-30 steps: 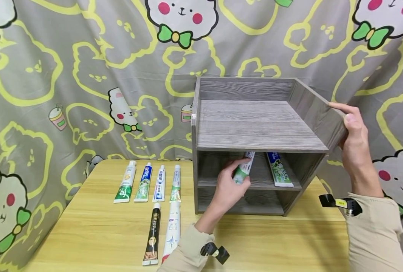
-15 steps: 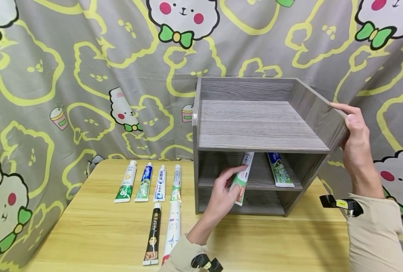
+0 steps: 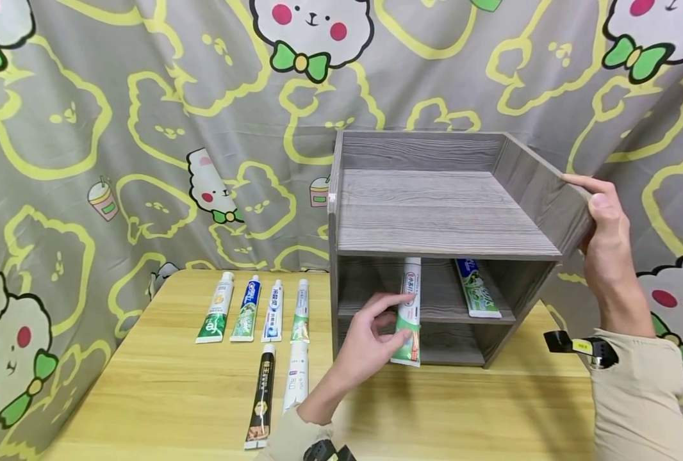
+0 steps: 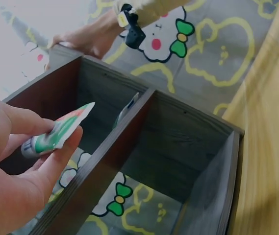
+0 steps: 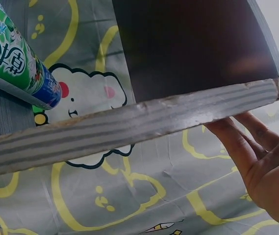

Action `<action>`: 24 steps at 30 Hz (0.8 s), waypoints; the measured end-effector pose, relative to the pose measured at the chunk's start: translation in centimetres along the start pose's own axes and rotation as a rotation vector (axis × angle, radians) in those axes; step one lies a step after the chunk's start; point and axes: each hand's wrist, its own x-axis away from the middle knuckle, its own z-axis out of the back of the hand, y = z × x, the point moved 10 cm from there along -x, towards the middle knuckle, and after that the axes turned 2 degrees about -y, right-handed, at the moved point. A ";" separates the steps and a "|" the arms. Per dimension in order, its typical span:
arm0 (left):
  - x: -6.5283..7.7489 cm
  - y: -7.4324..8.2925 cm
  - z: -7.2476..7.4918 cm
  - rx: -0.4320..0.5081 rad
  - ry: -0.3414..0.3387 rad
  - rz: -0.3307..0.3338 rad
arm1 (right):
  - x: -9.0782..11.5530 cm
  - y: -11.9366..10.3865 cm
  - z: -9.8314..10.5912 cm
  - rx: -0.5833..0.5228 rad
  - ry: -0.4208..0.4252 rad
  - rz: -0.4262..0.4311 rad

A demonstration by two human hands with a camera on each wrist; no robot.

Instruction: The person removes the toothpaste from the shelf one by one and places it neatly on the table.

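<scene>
My left hand (image 3: 370,342) pinches a white-and-green toothpaste tube (image 3: 412,282) between thumb and fingers, in front of the middle compartment of a grey wooden shelf (image 3: 434,211). The tube stands nearly upright in the head view, cap end up and flat crimped end down. In the left wrist view, that tube (image 4: 63,129) is between the fingertips. My right hand (image 3: 609,250) grips the shelf's right side panel at its upper front edge. Inside the middle compartment, toward the right, a blue-and-green toothpaste tube (image 3: 478,288) lies on the board.
On the wooden table (image 3: 163,384), left of the shelf, lie several toothpaste tubes, including a green-and-white tube (image 3: 213,307), a black tube (image 3: 259,397) and a white tube (image 3: 296,371) partly behind my left sleeve. A patterned curtain (image 3: 163,160) hangs behind.
My left hand has drawn the toothpaste tube out of the middle compartment, toward me and slightly left. More of the tube shows now. My right hand keeps its place on the shelf.
</scene>
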 end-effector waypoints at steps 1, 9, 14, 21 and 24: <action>0.1 0.1 0.0 -0.001 -0.004 0.001 | 0.0 0.0 0.0 -0.004 0.002 0.000; 1.2 0.4 0.8 -0.006 -0.010 -0.010 | 0.0 -0.1 0.2 0.009 0.015 0.002; 1.9 0.5 1.3 -0.016 -0.008 -0.021 | 0.0 -0.2 0.4 -0.006 0.022 0.011; 3.3 -0.3 2.2 -0.021 0.003 0.017 | -0.1 -0.2 0.2 0.006 0.013 0.013; 4.0 -0.5 2.6 -0.015 0.010 0.030 | -0.1 -0.2 0.1 0.021 0.003 0.013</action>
